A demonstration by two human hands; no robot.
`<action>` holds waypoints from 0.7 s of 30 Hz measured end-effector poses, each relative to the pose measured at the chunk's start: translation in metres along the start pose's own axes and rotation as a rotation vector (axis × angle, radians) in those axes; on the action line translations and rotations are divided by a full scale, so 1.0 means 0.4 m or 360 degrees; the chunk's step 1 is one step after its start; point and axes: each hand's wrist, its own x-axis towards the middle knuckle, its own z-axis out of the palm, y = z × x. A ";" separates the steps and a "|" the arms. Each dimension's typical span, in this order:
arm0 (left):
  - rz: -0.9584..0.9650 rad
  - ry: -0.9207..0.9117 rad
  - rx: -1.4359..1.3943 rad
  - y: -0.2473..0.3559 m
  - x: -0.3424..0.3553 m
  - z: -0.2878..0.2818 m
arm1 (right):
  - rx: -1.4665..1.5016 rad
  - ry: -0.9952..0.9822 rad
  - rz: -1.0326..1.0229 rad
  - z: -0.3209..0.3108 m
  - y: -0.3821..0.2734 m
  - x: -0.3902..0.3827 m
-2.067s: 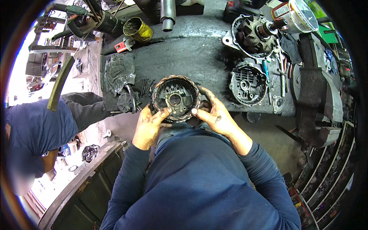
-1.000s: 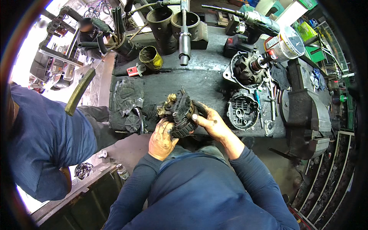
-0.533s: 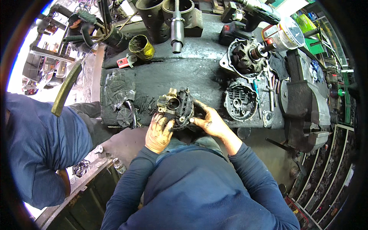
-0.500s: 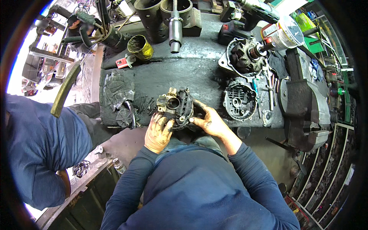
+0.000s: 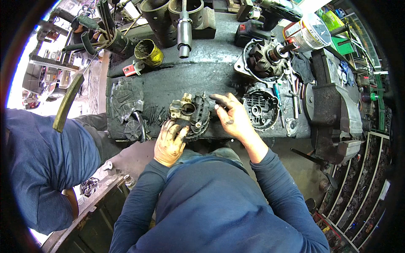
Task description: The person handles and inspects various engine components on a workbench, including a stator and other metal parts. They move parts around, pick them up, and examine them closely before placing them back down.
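Observation:
A blackened alternator rectifier assembly (image 5: 201,114), with a tan regulator block (image 5: 181,110) on its left side, rests near the front edge of the bench. My left hand (image 5: 170,141) grips its near left part, the fingers curled over the dark lower portion. Just right of the assembly, my right hand (image 5: 231,114) is raised and apart from it. Its grease-stained thumb and forefinger point left with a gap between them, and I see nothing held there. Beyond that hand lies an open alternator housing (image 5: 261,110). A few loose bolts (image 5: 156,114) lie left of the assembly.
An alternator half with its rotor (image 5: 266,60) stands farther back, near a cordless drill (image 5: 274,19) and a white bucket (image 5: 307,33). A yellow can (image 5: 149,54) is at back left. A bench vise (image 5: 337,114) bounds the right. Another person (image 5: 50,164) stands at left.
My right hand has let go of the rectifier assembly's right side and moved slightly up and right. My left hand stays on it. The whole view has shifted slightly.

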 end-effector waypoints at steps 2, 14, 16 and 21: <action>-0.0002 -0.0013 -0.0002 0.000 0.001 -0.003 | -0.0432 0.0070 -0.0202 0.004 -0.028 0.002; 0.0011 0.0036 0.0058 -0.001 -0.012 0.014 | -0.1114 0.0055 -0.0262 0.051 -0.072 -0.036; 0.0010 0.0039 0.0068 0.000 -0.016 0.017 | -0.1074 0.0084 -0.0277 0.054 -0.070 -0.041; 0.0019 0.0058 0.0088 -0.003 -0.031 0.029 | -0.0446 0.0207 -0.0167 0.060 -0.040 -0.035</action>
